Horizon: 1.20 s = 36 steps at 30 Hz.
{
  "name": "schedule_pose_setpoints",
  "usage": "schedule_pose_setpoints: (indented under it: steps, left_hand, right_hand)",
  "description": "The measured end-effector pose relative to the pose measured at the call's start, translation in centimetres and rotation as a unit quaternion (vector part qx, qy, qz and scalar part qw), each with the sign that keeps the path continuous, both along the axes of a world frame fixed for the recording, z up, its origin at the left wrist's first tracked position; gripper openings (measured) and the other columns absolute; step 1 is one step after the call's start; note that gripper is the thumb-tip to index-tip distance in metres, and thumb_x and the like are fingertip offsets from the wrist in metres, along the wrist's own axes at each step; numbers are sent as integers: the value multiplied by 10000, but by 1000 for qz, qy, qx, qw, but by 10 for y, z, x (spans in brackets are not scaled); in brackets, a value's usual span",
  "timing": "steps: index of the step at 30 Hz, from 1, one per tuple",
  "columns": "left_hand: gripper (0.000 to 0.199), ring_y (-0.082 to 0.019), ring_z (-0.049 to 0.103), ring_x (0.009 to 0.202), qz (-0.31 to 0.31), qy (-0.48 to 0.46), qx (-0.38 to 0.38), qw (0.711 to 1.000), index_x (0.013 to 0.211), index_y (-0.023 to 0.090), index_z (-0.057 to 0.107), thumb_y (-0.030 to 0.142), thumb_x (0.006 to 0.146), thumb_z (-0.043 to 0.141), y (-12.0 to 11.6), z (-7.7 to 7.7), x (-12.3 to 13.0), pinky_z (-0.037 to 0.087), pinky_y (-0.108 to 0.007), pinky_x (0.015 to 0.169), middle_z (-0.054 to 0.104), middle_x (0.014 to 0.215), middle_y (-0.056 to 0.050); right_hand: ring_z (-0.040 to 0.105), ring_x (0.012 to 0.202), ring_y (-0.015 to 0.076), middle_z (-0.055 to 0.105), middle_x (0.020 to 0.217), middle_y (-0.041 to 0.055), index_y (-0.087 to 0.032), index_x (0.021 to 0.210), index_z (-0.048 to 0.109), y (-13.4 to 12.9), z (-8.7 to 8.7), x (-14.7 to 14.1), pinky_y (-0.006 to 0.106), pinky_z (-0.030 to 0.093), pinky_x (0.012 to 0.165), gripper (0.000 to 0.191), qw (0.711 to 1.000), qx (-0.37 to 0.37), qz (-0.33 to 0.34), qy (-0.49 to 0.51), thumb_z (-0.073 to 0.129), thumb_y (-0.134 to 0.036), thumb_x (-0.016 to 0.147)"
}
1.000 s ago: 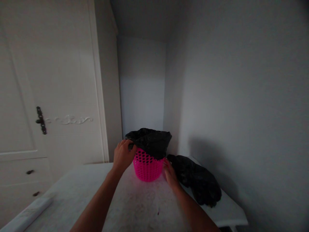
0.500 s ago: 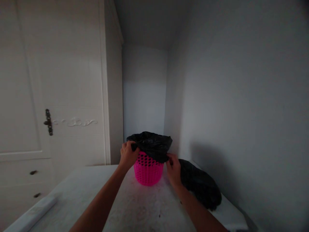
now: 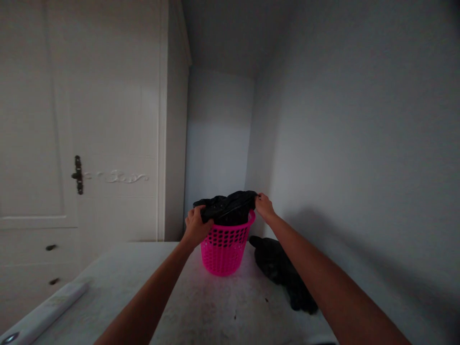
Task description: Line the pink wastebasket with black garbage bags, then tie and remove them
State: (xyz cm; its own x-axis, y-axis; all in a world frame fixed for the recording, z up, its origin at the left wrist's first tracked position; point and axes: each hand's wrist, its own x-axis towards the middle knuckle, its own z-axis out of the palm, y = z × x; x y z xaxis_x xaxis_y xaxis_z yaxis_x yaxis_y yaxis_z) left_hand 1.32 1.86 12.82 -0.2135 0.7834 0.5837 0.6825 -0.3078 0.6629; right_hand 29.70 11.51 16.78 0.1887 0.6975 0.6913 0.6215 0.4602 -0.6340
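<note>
A bright pink perforated plastic basket (image 3: 223, 249) stands upright on a pale tabletop. Black plastic bag (image 3: 230, 207) material covers its mouth, partly inside and partly raised above the rim. At the left of the rim, my left hand (image 3: 197, 225) grips the bag's edge, thumb against the basket. My right hand (image 3: 265, 207) pinches the bag's edge at the right, a little above the rim. The front and right of the pink rim show bare. Inside the basket, the bag's lower part is mostly hidden, showing dark through the holes.
A second bunched black plastic bag (image 3: 276, 263) lies right of the basket, partly behind my right forearm. The table (image 3: 201, 311) meets the grey wall on the right. A white wardrobe (image 3: 115, 120) stands at the left. A long white object (image 3: 50, 311) lies at the near left edge.
My right hand has risen from beside the basket to above its rim, lifting the bag's edge. The front rim, covered before, now shows. My left hand stays at the left side.
</note>
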Motion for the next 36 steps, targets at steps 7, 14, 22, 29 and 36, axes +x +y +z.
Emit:
schedule_pose_setpoints:
  steps: [7, 14, 22, 29, 36]
  left_hand:
    - [526, -346, 552, 1365, -10, 17, -2, 1000, 1305, 188, 577, 212, 783, 640, -11, 3, 10, 379, -529, 1193, 616, 1329, -169]
    - [551, -366, 557, 1354, 7, 6, 7, 1000, 1333, 180, 513, 229, 798, 638, -11, -8, 27, 365, -558, 1186, 606, 1334, -185]
    - [671, -395, 435, 1475, 34, -44, 71, 996, 1454, 166, 348, 346, 871, 627, -8, -23, 44, 316, -603, 1217, 503, 1457, -223]
    - [577, -399, 496, 1403, 73, -91, 98, 988, 1442, 190, 395, 370, 928, 586, 2, -38, 39, 370, -636, 1171, 552, 1391, -198]
    - [611, -406, 397, 1499, 130, -91, 154, 975, 1507, 173, 338, 358, 963, 545, 1, -18, 19, 316, -653, 1214, 481, 1514, -229]
  right_hand:
    - [724, 1063, 284, 816, 968, 136, -169, 950, 779, 14, 54, -45, 445, 535, 996, 511, 993, -49, 106, -5, 410, -511, 1040]
    - [719, 1066, 251, 826, 1087, 65, -185, 1072, 779, 1, 79, -97, 426, 556, 1000, 367, 964, -7, 250, -85, 502, -417, 1007]
    - [601, 1386, 257, 665, 1456, 137, -154, 1250, 720, -27, 133, -132, 482, 416, 1201, 369, 893, 177, 306, -279, 589, -137, 906]
    - [427, 1537, 275, 422, 1668, 125, -152, 1364, 621, -54, 171, -138, 489, 354, 1263, 458, 801, 263, 256, -474, 533, -74, 921]
    - [320, 1597, 342, 273, 1744, 158, -113, 1512, 455, -89, 198, -153, 576, 303, 1271, 567, 713, 388, 223, -539, 538, -74, 953]
